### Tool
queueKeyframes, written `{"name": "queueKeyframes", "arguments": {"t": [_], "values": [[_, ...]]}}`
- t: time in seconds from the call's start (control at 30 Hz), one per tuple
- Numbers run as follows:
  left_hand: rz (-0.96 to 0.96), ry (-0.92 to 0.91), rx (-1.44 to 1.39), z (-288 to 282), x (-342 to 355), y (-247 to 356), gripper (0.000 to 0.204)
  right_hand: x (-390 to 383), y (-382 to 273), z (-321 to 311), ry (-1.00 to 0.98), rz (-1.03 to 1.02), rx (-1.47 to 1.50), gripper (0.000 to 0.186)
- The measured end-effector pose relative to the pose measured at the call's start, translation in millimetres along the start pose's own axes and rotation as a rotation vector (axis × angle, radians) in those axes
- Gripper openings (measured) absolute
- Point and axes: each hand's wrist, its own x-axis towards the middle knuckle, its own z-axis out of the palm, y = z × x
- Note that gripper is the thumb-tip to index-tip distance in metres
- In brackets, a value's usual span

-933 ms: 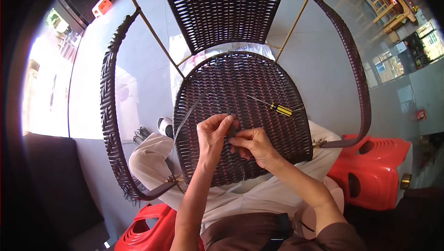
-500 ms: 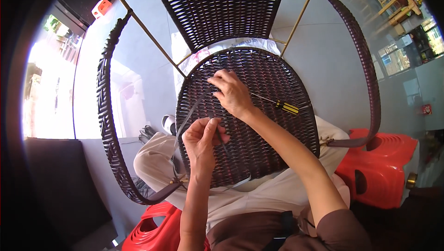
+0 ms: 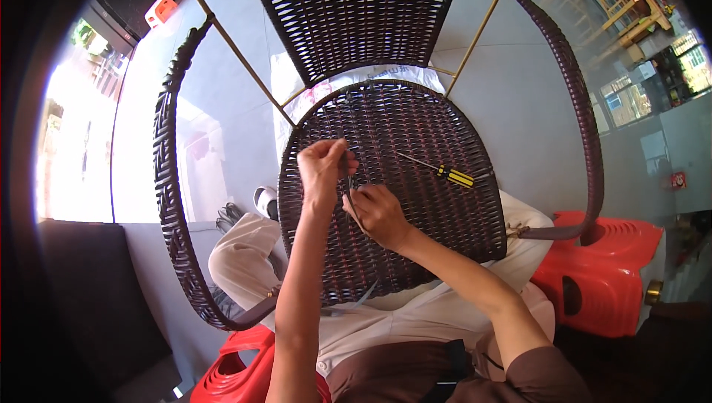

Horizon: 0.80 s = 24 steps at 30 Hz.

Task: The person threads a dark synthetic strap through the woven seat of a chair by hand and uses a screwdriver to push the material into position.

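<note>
A dark brown woven chair seat lies in front of me, between my legs. Over its left half, my left hand pinches a thin dark weaving strip. Just below and to the right, my right hand closes on the same strip, a short stretch of which shows between the two hands. Fingers cover the rest of it, so where its ends run I cannot tell. To the right of my hands, a screwdriver with a yellow and black handle rests on the seat, its shaft pointing up and left.
The woven backrest rises beyond the seat. Curved armrests, a left one and a right one, flank it. Red plastic stools stand at the lower right and lower left. White sheeting lies on the floor behind the seat.
My left hand has moved up and away from me. My right hand has come down and nearer, now below the left. The long loop of strip at the left no longer shows.
</note>
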Motion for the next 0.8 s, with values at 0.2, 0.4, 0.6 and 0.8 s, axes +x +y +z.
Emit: {"name": "queueKeyframes", "arguments": {"t": [0.2, 0.4, 0.6, 0.8], "values": [[0.008, 0.146, 0.099, 18, 8, -37, 0.017, -22, -12, -22, -0.083, 0.020, 0.000, 0.010], [-0.024, 0.201, 0.077, 12, 3, -40, 0.020, -17, 21, -97, -0.029, 0.223, -0.067, 0.016], [0.019, 0.180, 0.100, 16, -7, -39, 0.024, -23, 56, -96, -0.207, 0.403, -0.364, 0.028], [-0.060, 0.146, 0.093, 7, -3, -39, 0.026, -6, 35, -77, -0.052, 0.447, -0.150, 0.017]]}}
